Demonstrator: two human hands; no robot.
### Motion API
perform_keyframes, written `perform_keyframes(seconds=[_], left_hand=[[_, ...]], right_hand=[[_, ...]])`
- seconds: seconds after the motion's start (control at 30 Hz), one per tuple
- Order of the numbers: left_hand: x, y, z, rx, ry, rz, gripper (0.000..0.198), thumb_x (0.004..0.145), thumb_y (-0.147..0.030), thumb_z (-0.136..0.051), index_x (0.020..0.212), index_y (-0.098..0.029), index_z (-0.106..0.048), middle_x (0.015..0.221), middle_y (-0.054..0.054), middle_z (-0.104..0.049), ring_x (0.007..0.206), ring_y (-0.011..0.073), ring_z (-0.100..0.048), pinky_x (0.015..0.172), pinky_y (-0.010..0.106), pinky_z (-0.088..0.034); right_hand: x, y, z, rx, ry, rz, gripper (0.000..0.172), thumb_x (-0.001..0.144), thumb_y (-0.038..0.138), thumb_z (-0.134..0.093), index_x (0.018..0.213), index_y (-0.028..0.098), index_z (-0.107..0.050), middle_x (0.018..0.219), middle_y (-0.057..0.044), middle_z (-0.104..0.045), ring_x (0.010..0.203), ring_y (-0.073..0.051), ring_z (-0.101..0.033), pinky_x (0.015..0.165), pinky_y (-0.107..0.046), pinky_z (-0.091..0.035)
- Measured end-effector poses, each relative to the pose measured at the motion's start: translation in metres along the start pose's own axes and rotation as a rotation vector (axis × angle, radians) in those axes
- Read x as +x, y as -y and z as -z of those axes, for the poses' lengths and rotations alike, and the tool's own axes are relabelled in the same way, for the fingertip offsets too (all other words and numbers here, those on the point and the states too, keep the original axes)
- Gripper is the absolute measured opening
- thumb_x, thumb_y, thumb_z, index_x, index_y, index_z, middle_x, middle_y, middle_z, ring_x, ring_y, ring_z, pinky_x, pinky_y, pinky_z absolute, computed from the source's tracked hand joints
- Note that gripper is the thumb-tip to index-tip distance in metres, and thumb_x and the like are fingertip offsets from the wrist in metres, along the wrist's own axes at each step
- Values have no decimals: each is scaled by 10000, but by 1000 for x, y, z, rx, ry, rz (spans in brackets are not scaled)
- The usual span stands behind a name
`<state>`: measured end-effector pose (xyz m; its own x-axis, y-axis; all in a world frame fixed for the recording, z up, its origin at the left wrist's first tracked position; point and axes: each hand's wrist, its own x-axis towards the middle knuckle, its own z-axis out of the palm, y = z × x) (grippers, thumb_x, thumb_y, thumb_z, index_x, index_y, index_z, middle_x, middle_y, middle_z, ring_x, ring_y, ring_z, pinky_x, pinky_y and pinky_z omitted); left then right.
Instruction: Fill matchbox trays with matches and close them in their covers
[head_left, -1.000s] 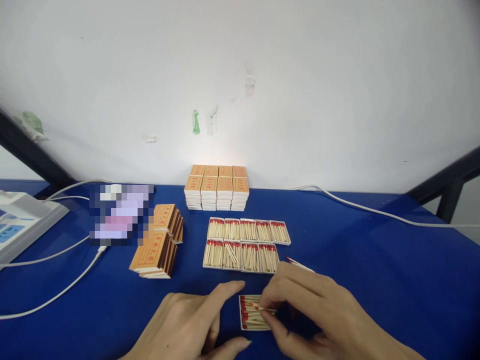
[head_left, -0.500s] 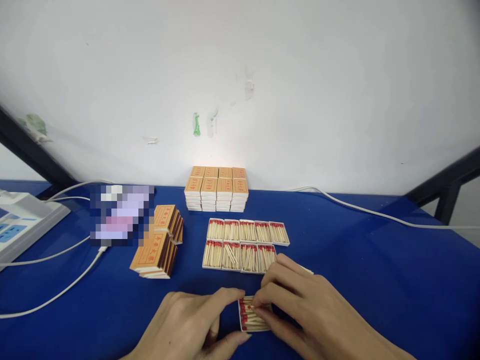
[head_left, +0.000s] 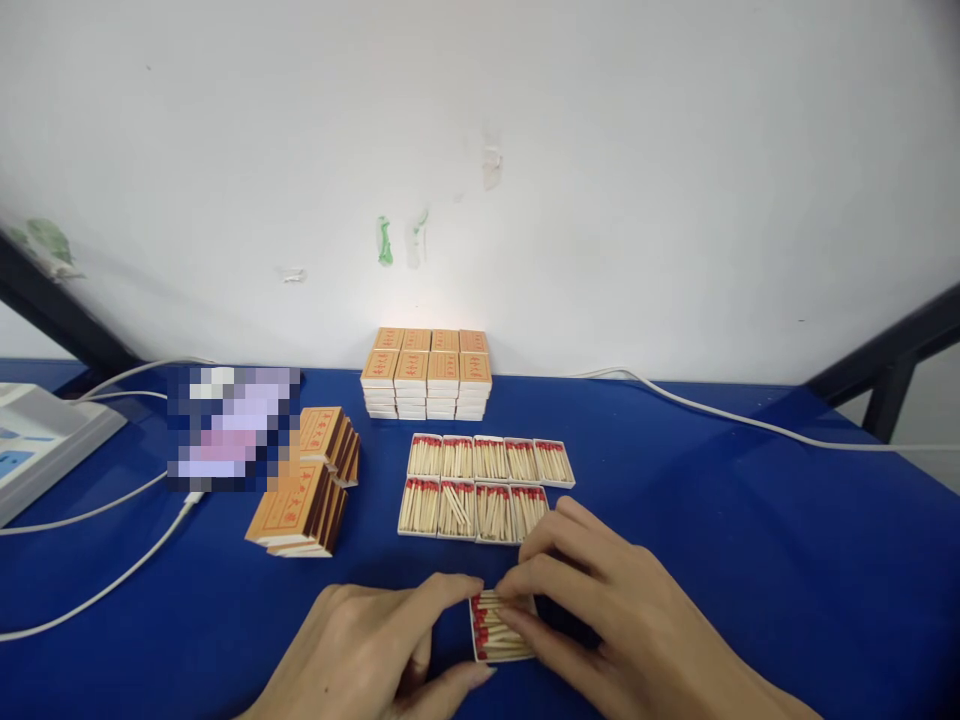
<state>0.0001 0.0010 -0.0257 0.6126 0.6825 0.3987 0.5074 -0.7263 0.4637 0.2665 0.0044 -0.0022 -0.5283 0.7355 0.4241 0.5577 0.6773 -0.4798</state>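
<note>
A small open white tray of red-tipped matches [head_left: 495, 636] lies on the blue table [head_left: 712, 520] at the near edge. My left hand [head_left: 375, 655] grips the tray's left side between forefinger and thumb. My right hand [head_left: 600, 620] lies over its right side, fingers curled and pressing on the matches. Just beyond my hands, two rows of filled open match trays [head_left: 480, 485] sit side by side.
A block of stacked closed matchboxes [head_left: 427, 375] stands against the white wall. Two leaning piles of orange box sleeves [head_left: 300, 495] lie to the left, beside a blurred object [head_left: 225, 425]. White cables [head_left: 97, 590] and a white device [head_left: 37, 440] occupy the far left.
My right hand has slid left and down over the tray, covering more of the matches. My left forefinger has closed in on the tray's top corner. The loose matches by my right hand are now hidden.
</note>
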Motion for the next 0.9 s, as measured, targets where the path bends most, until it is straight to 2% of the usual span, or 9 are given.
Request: perform_keyframes(seconds=[0.13, 0.27, 0.37, 0.53, 0.67, 0.8, 0.9], left_hand=[[-1, 1, 3, -1, -8, 1, 254, 1231, -464, -606, 1378, -259, -642, 612, -150, -644, 368, 103, -605, 410, 208, -461], [0, 3, 5, 3, -10, 2, 255, 1241, -442, -577, 1410, -263, -643, 612, -155, -639, 363, 97, -592, 407, 206, -459], [-1, 1, 5, 13, -6, 4, 247, 1244, -438, -568, 1403, -266, -646, 606, -159, -627, 364, 98, -587, 407, 209, -461], [-3, -1, 3, 3, 11, 9, 243, 1229, -438, -604, 1396, -268, -649, 610, -157, -621, 369, 98, -588, 403, 205, -454], [-3, 1, 2, 5, 20, 14, 258, 1220, -430, -617, 1410, -259, -653, 612, -153, -624, 367, 101, -590, 396, 210, -449], [-2, 2, 2, 4, 24, 15, 251, 1221, -436, -616, 1396, -260, -658, 611, -155, -619, 368, 98, -593, 395, 206, -450], [-3, 1, 4, 0, 24, 9, 236, 1227, -417, -603, 1393, -258, -653, 610, -157, -617, 366, 96, -590, 401, 202, -456]], right_hand=[[1, -6, 33, 17, 51, -182, 92, 1117, 287, -735, 1080, 289, -820, 1022, -27, -777, 829, -171, -743, 692, -278, -597], [-3, -27, 68, -47, 188, -415, 257, 1133, 502, -718, 994, 346, -867, 959, 2, -783, 681, -137, -672, 583, -280, -499], [-9, -43, 80, -95, 241, -489, 265, 1060, 587, -797, 947, 364, -885, 953, 6, -788, 688, -144, -667, 581, -294, -473], [-20, -55, 74, -128, 328, -447, 107, 1006, 390, -861, 903, 375, -888, 937, 11, -785, 731, -161, -706, 658, -315, -515], [-24, -55, 70, -182, 310, -373, 150, 1016, 355, -856, 867, 369, -869, 920, 2, -793, 835, -209, -748, 736, -351, -559], [-20, -51, 71, -215, 322, -302, 189, 1047, 364, -828, 860, 360, -853, 850, -7, -776, 841, -237, -737, 685, -352, -540], [-16, -47, 70, -207, 346, -249, 212, 1051, 309, -803, 842, 333, -829, 838, -6, -764, 793, -221, -727, 656, -338, -533]])
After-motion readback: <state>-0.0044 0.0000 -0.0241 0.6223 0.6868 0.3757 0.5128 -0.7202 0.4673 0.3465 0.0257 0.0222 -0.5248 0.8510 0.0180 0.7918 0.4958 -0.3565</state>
